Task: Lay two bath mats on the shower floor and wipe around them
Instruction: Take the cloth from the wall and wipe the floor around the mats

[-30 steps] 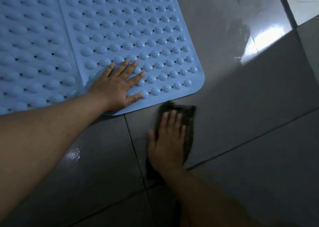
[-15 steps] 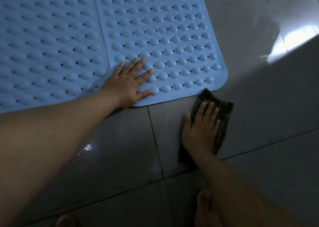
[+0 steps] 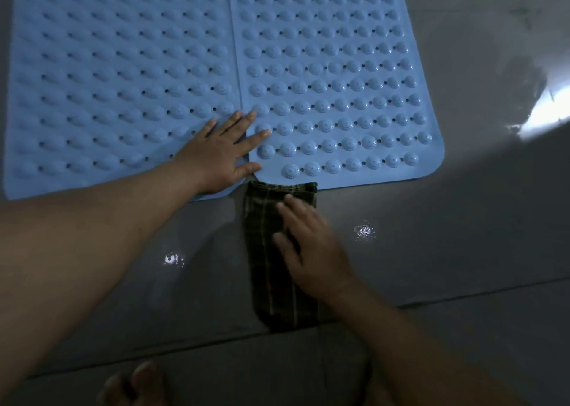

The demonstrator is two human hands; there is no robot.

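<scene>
**Two mats down, cloth pressed at the seam**

Laid flat side by side across the upper half of the frame: left light-blue rubber bath mat with raised bumps and small holes (image 3: 117,75) and right light-blue rubber bath mat of the same pattern (image 3: 333,66), long edges touching along a seam at upper centre. Beneath them, glossy dark grey tiled shower floor (image 3: 462,236), with bright glare at the right edge and two small light spots lower down.

Left hand (image 3: 219,155) flat at centre frame, palm down, fingers spread wide, straddling the seam at the mats' near edge — grip fully open, nothing held, just pressing on both mats.

Right hand (image 3: 311,251) just below and right of it, fingers extended and slightly blurred, resting flat on a dark green plaid folded cloth (image 3: 268,266) — open-palmed, pressing rather than clutching. Cloth stretched long on the floor, far end touching the right mat's near edge beside the seam, near end at a grout line lower centre.

Bare toes (image 3: 142,381) at bottom edge, left of centre.
</scene>
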